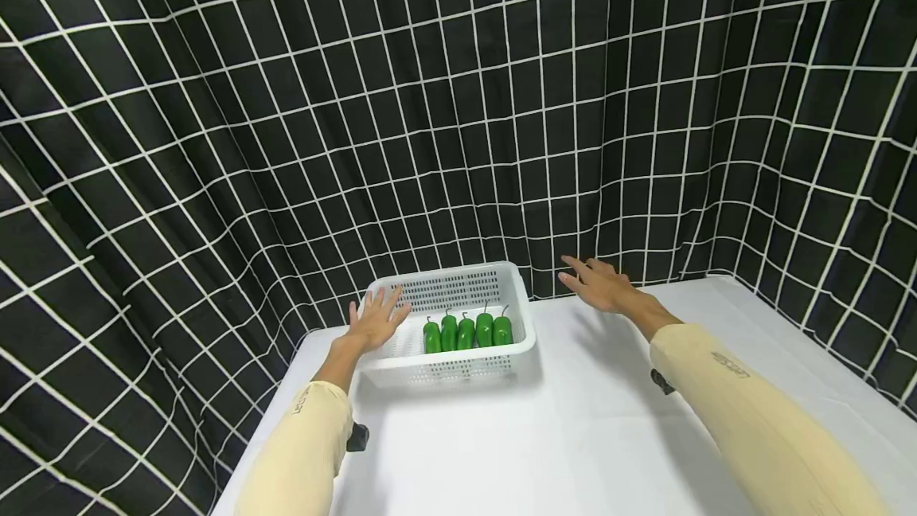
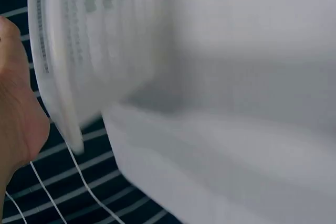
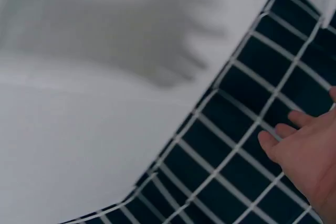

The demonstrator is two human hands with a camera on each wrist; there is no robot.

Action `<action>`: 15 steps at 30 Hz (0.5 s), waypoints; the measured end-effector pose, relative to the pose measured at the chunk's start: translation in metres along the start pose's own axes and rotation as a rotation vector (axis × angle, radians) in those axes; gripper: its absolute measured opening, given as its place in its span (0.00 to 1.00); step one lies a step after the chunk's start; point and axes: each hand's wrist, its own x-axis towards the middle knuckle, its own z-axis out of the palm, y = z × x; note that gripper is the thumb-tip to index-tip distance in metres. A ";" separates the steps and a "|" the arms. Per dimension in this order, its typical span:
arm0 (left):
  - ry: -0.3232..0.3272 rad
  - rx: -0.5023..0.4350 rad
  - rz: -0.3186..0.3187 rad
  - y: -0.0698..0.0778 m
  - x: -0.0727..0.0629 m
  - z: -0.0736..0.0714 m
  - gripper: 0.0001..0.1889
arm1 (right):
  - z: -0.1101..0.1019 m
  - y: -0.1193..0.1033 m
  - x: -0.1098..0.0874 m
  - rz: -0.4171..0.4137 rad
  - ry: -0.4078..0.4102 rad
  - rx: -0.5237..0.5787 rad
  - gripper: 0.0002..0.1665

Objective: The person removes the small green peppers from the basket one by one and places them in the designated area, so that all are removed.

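A white plastic basket (image 1: pixel 444 361) with slotted walls stands toward the far edge of the table. Inside it, several green peppers (image 1: pixel 466 333) with thin curved stems lie side by side in a row. My left hand (image 1: pixel 374 321), fingers straight and spread, overlaps the basket's left end in the head view. In the left wrist view that hand (image 2: pixel 18 98) shows beside the basket wall (image 2: pixel 105 51). My right hand (image 1: pixel 600 287) hovers to the right of the basket with fingers extended and nothing in them. Its shadow falls on the tabletop in the right wrist view, apart from the hand (image 3: pixel 304 150).
The table wears a white cloth (image 1: pixel 466 452). Behind it and along both sides hangs a black curtain (image 1: pixel 458 142) with a white grid. Dark wrist devices sit under both cream sleeves (image 1: pixel 301 452).
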 end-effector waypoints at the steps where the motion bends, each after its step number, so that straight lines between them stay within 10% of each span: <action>1: 0.003 0.000 -0.002 -0.007 -0.002 -0.002 0.44 | 0.000 -0.006 0.002 -0.016 0.003 0.006 0.41; 15: -0.105 -0.042 -0.012 -0.064 -0.044 -0.024 0.66 | 0.020 -0.085 0.040 -0.187 0.095 0.027 0.35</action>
